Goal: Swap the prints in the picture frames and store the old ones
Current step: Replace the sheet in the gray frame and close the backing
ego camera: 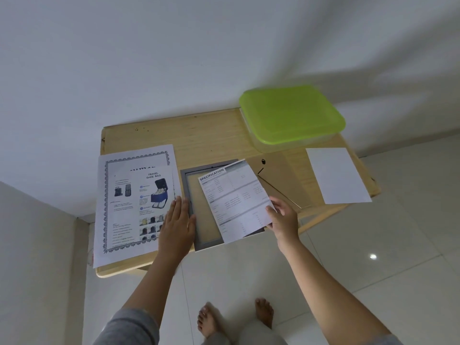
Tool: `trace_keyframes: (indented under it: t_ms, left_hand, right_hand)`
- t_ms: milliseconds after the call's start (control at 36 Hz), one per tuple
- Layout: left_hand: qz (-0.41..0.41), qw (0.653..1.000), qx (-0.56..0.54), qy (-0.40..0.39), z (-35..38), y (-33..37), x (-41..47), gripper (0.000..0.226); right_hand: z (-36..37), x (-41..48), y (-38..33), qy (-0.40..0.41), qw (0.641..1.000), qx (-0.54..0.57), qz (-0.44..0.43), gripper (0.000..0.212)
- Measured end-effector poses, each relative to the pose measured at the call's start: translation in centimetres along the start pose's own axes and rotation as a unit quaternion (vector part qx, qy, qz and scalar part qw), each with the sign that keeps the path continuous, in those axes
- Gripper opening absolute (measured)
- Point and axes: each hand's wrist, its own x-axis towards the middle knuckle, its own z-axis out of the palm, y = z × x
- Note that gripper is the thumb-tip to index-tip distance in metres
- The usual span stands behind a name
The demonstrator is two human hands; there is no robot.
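The right-hand grip (pixel 280 215) pinches the specification sheet (pixel 234 200) at its right edge; the sheet extends left of the grip, over the grey frame (pixel 189 192) lying on the surface (pixel 199 135). Judged light, limp and crease-prone: hold by an edge, keep flat. The left-hand grip (pixel 178 220) is released, pressing flat on the frame's left rail, the frame opening directly to its right.

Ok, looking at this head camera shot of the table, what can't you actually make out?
- Head view: contents of the box under the green lid, hidden by the lid.
- Small text on the SPECIFICATION sheet in the right hand: too small.
- Bordered sheet: its heading is covered by the travel shoe bag flyer.
- Grey frame: partly covered by the sheet and left hand.
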Motion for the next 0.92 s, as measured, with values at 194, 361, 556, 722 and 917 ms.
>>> trace_keyframes:
  t_ms: [194, 361, 556, 722, 917]
  left_hand:
    - [-0.026, 0.999, -0.015, 0.016, 0.9, 0.4, 0.1, 0.055]
    - [-0.053, 0.998, -0.021, 0.032, 1.1, 1.2, 0.1, 0.065]
    - [-0.089, 0.994, -0.030, 0.060, 1.4, 2.4, 0.1, 0.065]
    - [-0.122, 0.988, -0.040, 0.083, 1.3, 3.6, 0.4, 0.065]
    - [-0.158, 0.980, -0.065, 0.103, 1.9, 4.1, 0.7, 0.064]
  right_hand:
    - [-2.4, 2.1, 0.4, 0.065, 0.997, -0.025, -0.026, 0.027]
    - [-8.0, 5.5, 0.2, 0.197, 0.980, 0.010, -0.030, 0.029]
    - [-12.6, 9.3, -0.2, 0.334, 0.939, 0.074, 0.008, 0.039]
    - [-14.2, 11.8, -1.5, 0.362, 0.928, 0.093, 0.012, 0.044]
    - [-16.1, 14.0, -1.3, 0.317, 0.948, 0.002, 0.021, 0.044]
